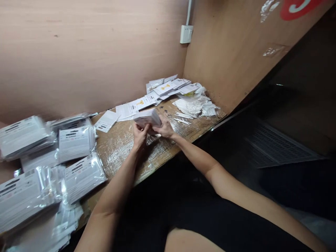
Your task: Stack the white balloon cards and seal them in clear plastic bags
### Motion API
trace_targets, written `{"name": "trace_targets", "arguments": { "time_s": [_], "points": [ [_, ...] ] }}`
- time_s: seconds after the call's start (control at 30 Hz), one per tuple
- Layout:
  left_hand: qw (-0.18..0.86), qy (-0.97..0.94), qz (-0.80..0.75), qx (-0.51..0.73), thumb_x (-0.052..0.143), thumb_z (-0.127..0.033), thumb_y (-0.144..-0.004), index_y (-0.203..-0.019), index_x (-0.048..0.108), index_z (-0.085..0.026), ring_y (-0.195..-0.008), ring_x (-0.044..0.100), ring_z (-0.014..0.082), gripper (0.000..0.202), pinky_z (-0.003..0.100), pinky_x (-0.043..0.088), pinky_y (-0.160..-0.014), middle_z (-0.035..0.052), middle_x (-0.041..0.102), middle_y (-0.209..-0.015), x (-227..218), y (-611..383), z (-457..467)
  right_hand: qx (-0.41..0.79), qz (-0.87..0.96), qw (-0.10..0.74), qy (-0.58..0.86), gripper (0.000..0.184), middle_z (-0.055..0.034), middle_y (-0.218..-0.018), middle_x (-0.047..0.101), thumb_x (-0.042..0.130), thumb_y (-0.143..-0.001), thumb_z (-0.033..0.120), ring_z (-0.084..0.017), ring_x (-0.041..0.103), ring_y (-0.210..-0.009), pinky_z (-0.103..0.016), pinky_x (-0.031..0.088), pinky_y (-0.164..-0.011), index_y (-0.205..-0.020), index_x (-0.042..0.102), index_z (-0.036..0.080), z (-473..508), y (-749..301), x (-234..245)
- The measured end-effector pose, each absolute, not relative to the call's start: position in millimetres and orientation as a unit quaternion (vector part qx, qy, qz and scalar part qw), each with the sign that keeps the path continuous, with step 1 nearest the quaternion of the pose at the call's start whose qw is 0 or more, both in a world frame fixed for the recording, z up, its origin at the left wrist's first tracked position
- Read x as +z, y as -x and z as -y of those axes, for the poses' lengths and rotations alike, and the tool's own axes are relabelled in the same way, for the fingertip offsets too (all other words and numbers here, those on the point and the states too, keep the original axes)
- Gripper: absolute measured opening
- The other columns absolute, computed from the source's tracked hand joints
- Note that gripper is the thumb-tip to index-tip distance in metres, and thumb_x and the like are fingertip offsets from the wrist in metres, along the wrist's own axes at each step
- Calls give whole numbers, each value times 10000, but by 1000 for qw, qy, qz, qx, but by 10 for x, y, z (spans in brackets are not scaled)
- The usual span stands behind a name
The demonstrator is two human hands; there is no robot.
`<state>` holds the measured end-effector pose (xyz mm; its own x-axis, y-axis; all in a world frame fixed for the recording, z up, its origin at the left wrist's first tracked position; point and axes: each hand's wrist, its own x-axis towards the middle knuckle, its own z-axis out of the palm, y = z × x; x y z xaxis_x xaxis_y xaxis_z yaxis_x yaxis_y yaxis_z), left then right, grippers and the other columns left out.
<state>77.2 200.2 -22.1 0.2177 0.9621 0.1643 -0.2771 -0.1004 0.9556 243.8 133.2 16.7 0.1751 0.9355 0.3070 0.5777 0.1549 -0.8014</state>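
My left hand (139,135) and my right hand (165,128) together grip a small stack of white cards (147,118) just above the wooden table (123,147), which is covered in clear tape. The left fingers close on the stack's near left edge. The right fingers wrap its right side from below. Both forearms reach in from the lower part of the view.
Bundles of shiny plastic packets with labels (76,142) pile up at the left. Loose white cards with yellow marks (164,87) and a clear bag of white pieces (194,105) lie at the far corner. Wooden walls close in the back and right; a white wall socket (186,34) hangs above.
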Motion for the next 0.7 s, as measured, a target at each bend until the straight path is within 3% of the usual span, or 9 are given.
{"name": "trace_targets", "arguments": {
  "time_s": [0.07,0.13,0.23,0.33,0.4,0.5,0.57,0.63,0.7],
  "points": [
    [582,-479,-325,571,1006,-591,-694,-1120,643,-221,-1028,765,199,672,304,617,-919,61,771,-1072,-190,-824,-1958,54,627,327,705,367,-151,-1219,749,558,-1097,405,-306,674,-1049,-415,536,-892,-1388,652,203,-1340,-2254,325],
    [619,-434,-293,586,927,-629,-792,-1086,641,-225,-1099,761,199,576,318,610,-1000,48,766,-1064,-177,-836,-1899,-38,679,205,704,370,-175,-1265,737,401,-1162,344,-318,649,-1086,-425,489,-892,-1387,662,211,-1335,-2024,389],
    [690,-334,-314,560,794,-641,-911,-955,629,-237,-993,772,202,439,346,648,-968,1,734,-885,-191,-758,-1891,-81,768,117,624,409,-187,-1283,735,327,-1170,254,-317,626,-1112,-425,448,-875,-1365,682,202,-1323,-1675,337],
    [732,-261,-381,501,724,-476,-959,-869,610,-246,-903,783,221,272,385,687,-926,-11,681,-735,-189,-634,-2032,-78,833,100,539,366,-190,-1328,730,392,-1139,162,-308,618,-1160,-426,456,-888,-1320,709,190,-1364,-1582,345],
    [718,-231,-403,518,681,-353,-947,-954,670,-242,-1006,808,239,111,414,681,-1002,18,750,-814,-149,-560,-2161,-6,870,94,485,295,-157,-1314,739,471,-1138,189,-270,636,-1120,-402,483,-888,-1250,744,199,-1447,-1843,505],
    [692,-240,-369,573,686,-334,-895,-1149,719,-234,-1274,767,268,275,465,610,-1161,80,835,-1096,-47,-460,-2318,111,828,105,540,321,-102,-1158,763,473,-1156,224,-194,661,-960,-356,525,-875,-1113,790,193,-1631,-2790,916],
    [687,-259,-335,590,724,-381,-850,-1190,719,-232,-1377,718,282,371,474,562,-1220,104,832,-1220,8,-404,-2375,41,726,99,679,299,-154,-1073,754,526,-1120,190,-231,669,-982,-427,539,-942,-1026,799,114,-1742,-3606,1161],
    [686,-263,-319,599,754,-415,-818,-1194,722,-236,-1410,697,290,418,474,548,-1234,108,825,-1265,30,-375,-2390,-7,659,46,751,196,-217,-1071,755,712,-1022,204,-303,672,-1106,-532,512,-1052,-949,794,41,-1793,-4323,1287],
    [689,-260,-318,597,775,-415,-799,-1195,724,-246,-1416,693,300,434,488,551,-1232,100,829,-1257,24,-386,-2372,6,616,26,787,213,-259,-1093,761,836,-918,210,-320,661,-1155,-548,495,-1081,-872,773,11,-1776,-4797,1287]
  ]
}}
